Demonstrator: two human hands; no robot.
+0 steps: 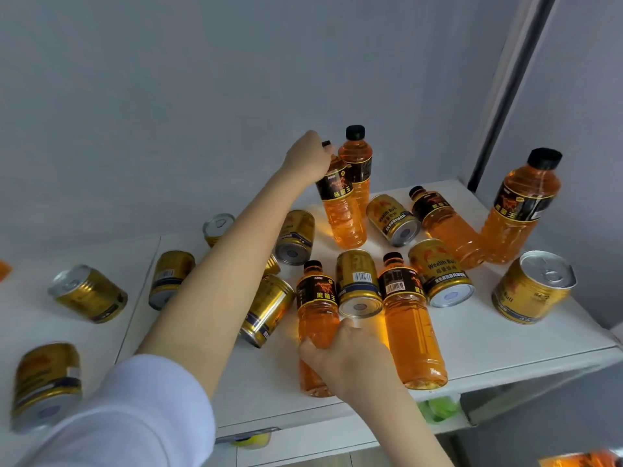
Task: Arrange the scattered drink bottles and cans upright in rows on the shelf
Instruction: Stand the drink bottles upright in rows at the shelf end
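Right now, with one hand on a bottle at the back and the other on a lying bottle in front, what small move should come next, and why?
Probably set down the tilted bottle that the left hand grips by its cap, standing it beside the upright bottle at the back. It leans and is not yet straight, while the right hand only rests on a lying bottle.

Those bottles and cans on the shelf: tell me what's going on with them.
A person is tidying drinks on a white shelf. The left hand grips the neck of a tilted orange bottle beside an upright bottle at the back. The right hand is closed on a lying bottle near the front edge. Most gold cans and several bottles lie on their sides, so no rows are formed yet.
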